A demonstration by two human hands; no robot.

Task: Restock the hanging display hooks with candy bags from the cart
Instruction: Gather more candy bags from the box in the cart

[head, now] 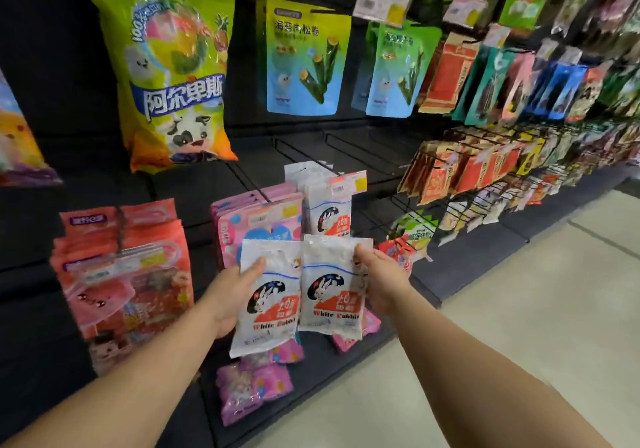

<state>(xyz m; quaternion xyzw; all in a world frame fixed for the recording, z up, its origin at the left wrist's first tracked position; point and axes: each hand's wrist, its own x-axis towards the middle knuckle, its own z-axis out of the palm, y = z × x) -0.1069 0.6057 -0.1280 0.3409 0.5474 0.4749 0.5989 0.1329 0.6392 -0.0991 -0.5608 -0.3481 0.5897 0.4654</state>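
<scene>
Both bare forearms stretch forward from the bottom corners, converging toward the middle. The left hand (239, 291) sits palm-in with its thumb laid across the front of a white candy bag (268, 295) and its fingers hidden behind, gripping the bag's left edge. The right hand (381, 274) mirrors it, thumb up at the top corner of a second white candy bag (332, 288), clasping its right edge. Wrists are level, hands side by side.

large green fruit-candy bag (173, 66), upper left | blue seaweed-roll packs (304, 63), centre | pale tiled floor (519, 309), right
</scene>
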